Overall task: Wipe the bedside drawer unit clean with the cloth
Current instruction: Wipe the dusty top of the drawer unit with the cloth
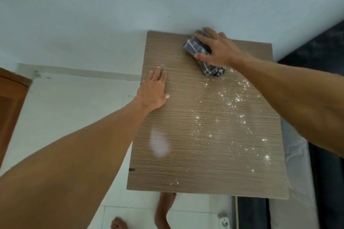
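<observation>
The bedside drawer unit (182, 150) shows its brown wood-grain top from above. White powdery specks (232, 109) are scattered over its right half. A dark checked cloth (195, 45) is bunched near the far edge of the top, close to the wall. My right hand (217, 47) presses down on the cloth, with fingers spread over it and the thumb at its near side. My left hand (154, 90) lies flat with fingers apart on the top's left edge and holds nothing.
A pale wall (130, 5) stands right behind the unit. White floor tiles (70, 106) lie to the left, with a brown wooden door frame (11, 102) at the far left. A dark bed side (323, 173) borders the right. My bare feet (163, 212) stand below the front edge.
</observation>
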